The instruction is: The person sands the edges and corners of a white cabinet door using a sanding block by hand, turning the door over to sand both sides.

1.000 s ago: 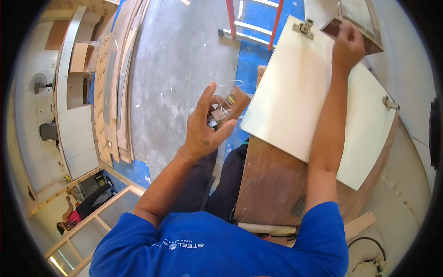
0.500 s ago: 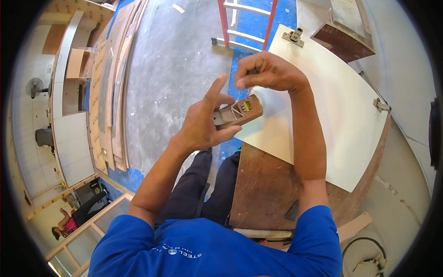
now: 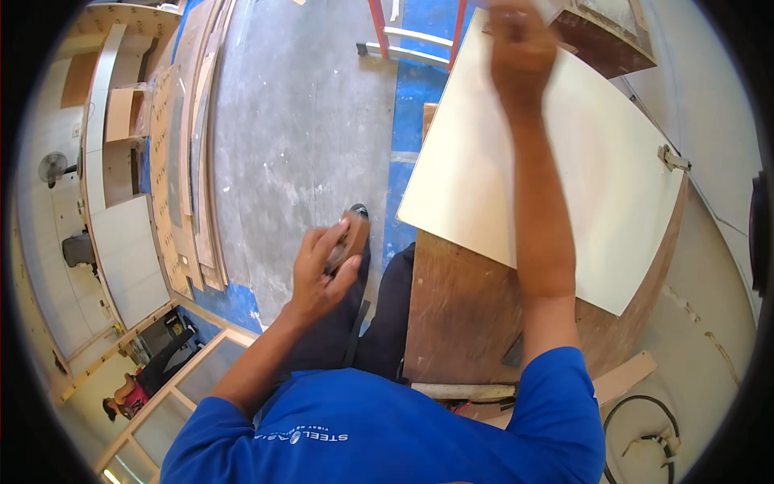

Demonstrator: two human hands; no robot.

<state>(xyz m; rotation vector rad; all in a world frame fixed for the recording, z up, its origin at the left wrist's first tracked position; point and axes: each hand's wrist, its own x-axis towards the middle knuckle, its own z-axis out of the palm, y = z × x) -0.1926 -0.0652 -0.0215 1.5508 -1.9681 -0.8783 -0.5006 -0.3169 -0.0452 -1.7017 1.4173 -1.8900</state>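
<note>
Near 10 o'clock, stacked boards (image 3: 189,161) stand with long edges bordering the gray floor (image 3: 298,105), which leaves wide open room. Toward 8 o'clock, close to centre, the left hand (image 3: 313,274) has thumb and fingers closed around a small wooden block (image 3: 355,234), held over the left leg and clear of the white panel (image 3: 459,161). At 12 o'clock a ladder (image 3: 415,38) narrows the gap beside the panel, whose near-left corner projects past the table edge. At 1 o'clock the right hand (image 3: 522,48) is over the panel's far end, blurred; its grip, and any contact, cannot be told. A metal hinge (image 3: 673,159) sits on the panel's right edge, near the wall (image 3: 709,266).

Surface and room: a fan (image 3: 55,168) just past 9 o'clock; another person (image 3: 131,393) at 8; the brown table (image 3: 459,315), scuffed, beneath the panel at 4; a black hose (image 3: 637,397) farther out at 4.
</note>
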